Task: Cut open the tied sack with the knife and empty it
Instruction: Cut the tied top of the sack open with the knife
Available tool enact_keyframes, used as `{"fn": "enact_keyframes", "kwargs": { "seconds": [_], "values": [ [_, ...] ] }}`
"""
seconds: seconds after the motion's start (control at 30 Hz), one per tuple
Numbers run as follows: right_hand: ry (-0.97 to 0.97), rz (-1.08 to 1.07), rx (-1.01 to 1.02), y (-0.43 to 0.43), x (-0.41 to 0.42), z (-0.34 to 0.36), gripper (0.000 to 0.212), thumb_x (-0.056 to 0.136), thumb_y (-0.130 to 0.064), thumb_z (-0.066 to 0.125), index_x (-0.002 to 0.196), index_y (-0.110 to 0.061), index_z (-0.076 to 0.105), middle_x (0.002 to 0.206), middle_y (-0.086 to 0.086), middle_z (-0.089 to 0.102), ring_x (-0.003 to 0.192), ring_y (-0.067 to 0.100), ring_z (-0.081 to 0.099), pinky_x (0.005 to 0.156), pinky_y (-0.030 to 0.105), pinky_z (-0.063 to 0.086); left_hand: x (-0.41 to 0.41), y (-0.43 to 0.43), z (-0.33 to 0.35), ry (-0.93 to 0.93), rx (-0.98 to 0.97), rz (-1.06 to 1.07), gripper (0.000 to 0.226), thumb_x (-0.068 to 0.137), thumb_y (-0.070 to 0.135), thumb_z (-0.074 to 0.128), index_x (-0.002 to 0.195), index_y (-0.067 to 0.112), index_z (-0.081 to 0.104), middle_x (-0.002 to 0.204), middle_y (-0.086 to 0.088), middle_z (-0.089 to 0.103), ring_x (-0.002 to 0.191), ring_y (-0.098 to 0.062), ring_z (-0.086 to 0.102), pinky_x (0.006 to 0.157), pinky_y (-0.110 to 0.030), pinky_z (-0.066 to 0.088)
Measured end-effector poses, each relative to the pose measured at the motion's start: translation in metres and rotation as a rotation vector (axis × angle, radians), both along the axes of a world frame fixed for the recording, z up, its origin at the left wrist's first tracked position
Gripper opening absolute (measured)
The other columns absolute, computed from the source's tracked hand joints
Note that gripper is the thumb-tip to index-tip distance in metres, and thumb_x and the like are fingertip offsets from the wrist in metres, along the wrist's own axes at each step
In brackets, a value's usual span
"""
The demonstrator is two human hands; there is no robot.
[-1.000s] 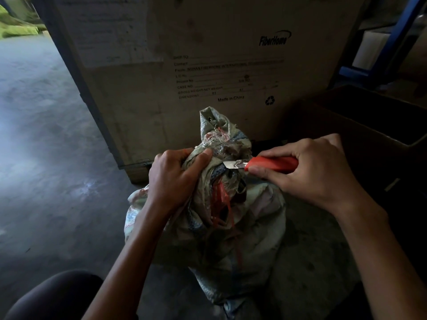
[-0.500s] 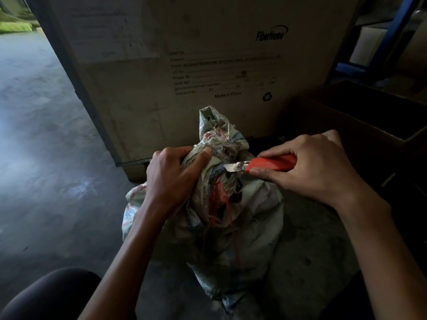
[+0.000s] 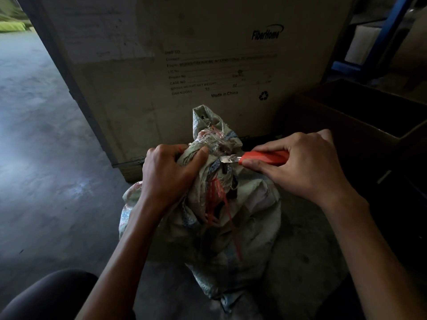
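A worn, pale green woven sack [image 3: 251,218] stands on the concrete floor in front of me, its neck bunched and tied. Red plastic string [image 3: 217,199] hangs down its front. My left hand [image 3: 168,174] grips the bunched neck from the left. My right hand [image 3: 302,169] holds a knife with a red handle [image 3: 265,157], and the short metal blade [image 3: 227,159] touches the tied neck from the right. The sack's contents are hidden.
A large cardboard crate [image 3: 184,54] with printed shipping text stands right behind the sack. An open dark cardboard box [image 3: 369,116] sits at the right, below a blue metal rack [image 3: 390,26]. Bare concrete floor [image 3: 34,146] stretches to the left. My knee [image 3: 53,294] shows bottom left.
The blade has shifted slightly up and left along the tied neck. Both hands keep the same grips; the view has tilted a little.
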State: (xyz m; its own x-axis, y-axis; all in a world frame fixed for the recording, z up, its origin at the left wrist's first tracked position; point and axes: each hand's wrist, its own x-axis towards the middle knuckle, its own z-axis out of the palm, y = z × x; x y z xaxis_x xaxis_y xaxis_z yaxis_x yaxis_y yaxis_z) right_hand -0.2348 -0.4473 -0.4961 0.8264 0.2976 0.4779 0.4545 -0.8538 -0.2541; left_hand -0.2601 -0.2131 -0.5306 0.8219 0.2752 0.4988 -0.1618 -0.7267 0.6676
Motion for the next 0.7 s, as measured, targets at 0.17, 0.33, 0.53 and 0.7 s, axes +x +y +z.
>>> {"fn": "enact_keyframes", "kwargs": {
  "seconds": [0.17,0.33,0.53,0.7],
  "values": [
    [-0.009,-0.042,0.049,0.005,0.002,-0.007,0.060,0.069,-0.089,0.044,0.101,-0.047,0.073,0.095,-0.021,0.076,0.094,0.005,0.065,0.083,0.033,0.027,0.004,0.001,0.000,-0.010,0.013,0.020,0.054,0.085,0.054,0.071,0.060,0.006,0.074,0.050,-0.012,0.066,0.050,-0.032,0.065,0.050,-0.043,0.051],
    [0.026,-0.052,0.057,0.005,0.005,-0.010,0.059,0.069,-0.089,0.046,0.101,-0.047,0.074,0.098,-0.023,0.075,0.097,0.004,0.065,0.090,0.037,0.031,0.006,0.001,-0.001,0.021,0.014,0.037,0.053,0.085,0.054,0.072,0.053,0.012,0.068,0.049,-0.007,0.065,0.046,-0.024,0.061,0.050,-0.038,0.051],
    [0.114,0.046,0.058,-0.011,0.008,-0.004,0.063,0.062,-0.093,0.041,0.098,-0.051,0.072,0.097,-0.027,0.072,0.101,0.000,0.061,0.091,0.031,0.025,0.004,0.002,-0.005,0.085,-0.049,0.061,0.057,0.084,0.063,0.066,0.049,0.018,0.063,0.052,-0.004,0.066,0.047,-0.020,0.059,0.054,-0.036,0.053],
    [0.070,0.045,0.047,-0.011,0.006,0.001,0.060,0.061,-0.091,0.043,0.095,-0.052,0.073,0.094,-0.030,0.071,0.098,0.000,0.061,0.088,0.030,0.023,0.005,0.006,-0.003,0.093,-0.042,-0.008,0.059,0.084,0.064,0.064,0.056,0.012,0.070,0.051,-0.008,0.067,0.050,-0.025,0.064,0.053,-0.043,0.053]
  ]
}}
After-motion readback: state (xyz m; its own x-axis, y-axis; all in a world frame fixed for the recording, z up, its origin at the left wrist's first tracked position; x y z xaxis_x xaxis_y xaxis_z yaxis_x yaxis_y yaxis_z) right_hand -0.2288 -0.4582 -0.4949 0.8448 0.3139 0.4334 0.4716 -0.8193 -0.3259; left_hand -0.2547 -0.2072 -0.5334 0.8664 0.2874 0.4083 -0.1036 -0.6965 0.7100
